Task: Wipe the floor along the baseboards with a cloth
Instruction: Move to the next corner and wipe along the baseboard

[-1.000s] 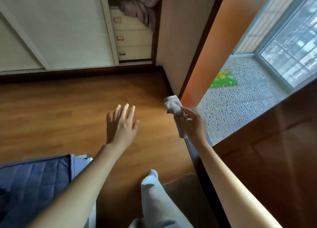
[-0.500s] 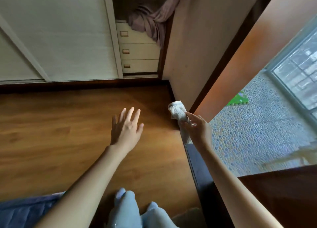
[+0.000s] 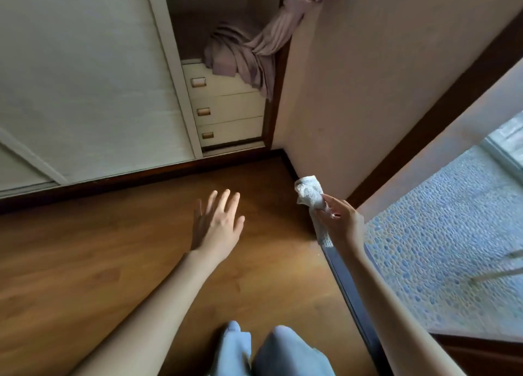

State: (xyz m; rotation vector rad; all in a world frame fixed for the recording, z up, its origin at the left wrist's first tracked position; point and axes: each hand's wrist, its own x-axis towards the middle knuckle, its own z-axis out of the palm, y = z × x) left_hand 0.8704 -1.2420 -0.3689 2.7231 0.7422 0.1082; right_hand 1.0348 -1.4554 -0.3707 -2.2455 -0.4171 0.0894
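— Two hands are out over the floor point(image 3: 119, 262), and only one is working. The right hand point(image 3: 343, 222) pinches a bunched white cloth point(image 3: 309, 193) between thumb and fingers; the left hand point(image 3: 218, 224) hangs flat with its fingers straight and slightly spread, holding nothing.

— Where's the cloth against the baseboard point(image 3: 135, 179)?

— Near the floor's far right corner, right beside the dark strip that runs along the foot of the wall point(image 3: 353, 92). Whether it actually touches the boards I can't tell; it looks raised, with a tail trailing down past the palm toward the door track point(image 3: 351, 293).

— So what might go wrong?

— I'd guess a light fingertip pinch is the weak spot. Pressed down and dragged, the wad could roll or slip out, and the corner itself may get skipped because a lump won't seat into the angle. The dangling tail might also snag in the track.

— And the free hand?

— If it lands on a freshly wiped patch to take weight, it may smear it. The knees point(image 3: 283, 350) sit close behind, so a long reach toward the drawers point(image 3: 226, 106) could tip the balance forward.
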